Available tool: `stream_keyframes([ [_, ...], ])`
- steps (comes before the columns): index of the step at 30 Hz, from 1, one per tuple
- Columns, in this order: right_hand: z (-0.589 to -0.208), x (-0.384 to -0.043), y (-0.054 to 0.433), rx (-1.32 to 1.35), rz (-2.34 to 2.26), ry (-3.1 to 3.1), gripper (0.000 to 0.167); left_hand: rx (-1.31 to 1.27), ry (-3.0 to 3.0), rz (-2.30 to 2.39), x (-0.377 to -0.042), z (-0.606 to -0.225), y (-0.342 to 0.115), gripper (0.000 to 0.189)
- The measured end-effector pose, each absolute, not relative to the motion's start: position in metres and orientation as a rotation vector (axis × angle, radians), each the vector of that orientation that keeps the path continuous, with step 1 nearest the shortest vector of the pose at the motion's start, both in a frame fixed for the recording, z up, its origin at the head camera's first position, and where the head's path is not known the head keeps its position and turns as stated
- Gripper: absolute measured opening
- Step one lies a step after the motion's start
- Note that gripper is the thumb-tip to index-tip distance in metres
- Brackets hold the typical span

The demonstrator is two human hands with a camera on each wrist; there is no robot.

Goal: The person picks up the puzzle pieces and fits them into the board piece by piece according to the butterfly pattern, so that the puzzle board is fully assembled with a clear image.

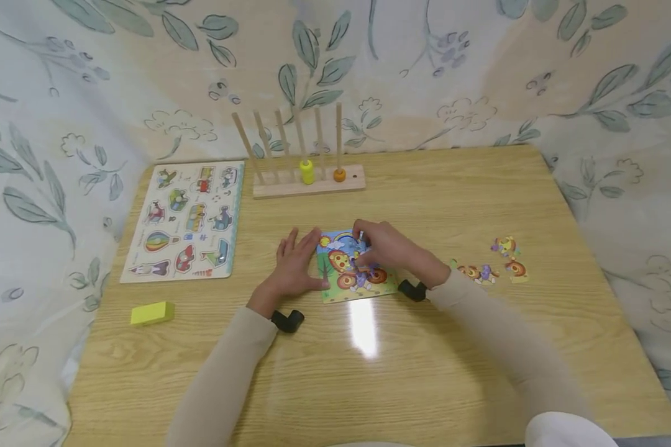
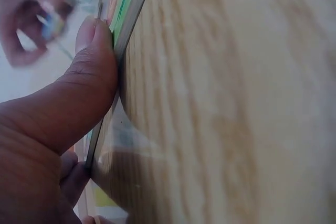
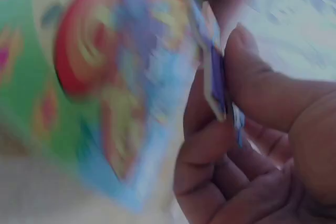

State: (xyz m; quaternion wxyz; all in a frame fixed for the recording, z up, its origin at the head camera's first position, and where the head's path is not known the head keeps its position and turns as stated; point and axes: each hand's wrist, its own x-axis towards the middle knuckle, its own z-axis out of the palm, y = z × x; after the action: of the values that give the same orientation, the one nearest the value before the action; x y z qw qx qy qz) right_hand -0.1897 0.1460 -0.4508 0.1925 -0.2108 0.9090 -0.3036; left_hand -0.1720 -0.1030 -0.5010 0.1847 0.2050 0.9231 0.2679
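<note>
A small picture puzzle board (image 1: 335,294) with a bright cartoon scene lies at the middle of the table. My left hand (image 1: 295,268) rests at its left side, fingers spread, the thumb (image 2: 94,72) touching the board's edge in the left wrist view. Over the board's right part, my right hand (image 1: 392,247) pinches a puzzle piece (image 3: 215,74) between thumb and fingers. That piece is seen nearly edge-on in the right wrist view, and its picture is mostly hidden. Blur softens the board there.
Several loose puzzle pieces (image 1: 483,273) lie to the right. A wooden peg stand (image 1: 279,189) with yellow and orange beads is behind the board. At left are a vehicle puzzle board (image 1: 140,261) and a yellow block (image 1: 152,313). Patterned cloth (image 1: 402,93) borders the table.
</note>
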Motion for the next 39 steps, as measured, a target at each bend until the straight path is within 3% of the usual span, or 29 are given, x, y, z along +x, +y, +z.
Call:
stream_keyframes([
  [12, -0.471, -0.182, 0.114, -0.430, -0.460, 2.800, 0.059, 0.579, 2.605, 0.765, -0.172, -0.499, -0.101, 0.116],
  [23, -0.470, -0.189, 0.110, -0.405, -0.385, 2.793, 0.039, 0.571, 2.601, 0.766, -0.172, -0.499, -0.101, 0.116],
  [31, -0.475, -0.168, 0.107, -0.608, -0.107, 2.887, 0.022, 0.559, 2.600, 0.763, -0.171, -0.496, -0.100, 0.115],
  [36, -0.473, -0.163, 0.129, -0.730, -0.415, 2.929, 0.016, 0.545, 2.599, 0.774, -0.170, -0.494, -0.101, 0.115],
  [39, -0.460, -0.163, 0.169, -0.609, -0.652, 2.944, 0.021, 0.547, 2.603, 0.762, -0.170, -0.494, -0.101, 0.115],
])
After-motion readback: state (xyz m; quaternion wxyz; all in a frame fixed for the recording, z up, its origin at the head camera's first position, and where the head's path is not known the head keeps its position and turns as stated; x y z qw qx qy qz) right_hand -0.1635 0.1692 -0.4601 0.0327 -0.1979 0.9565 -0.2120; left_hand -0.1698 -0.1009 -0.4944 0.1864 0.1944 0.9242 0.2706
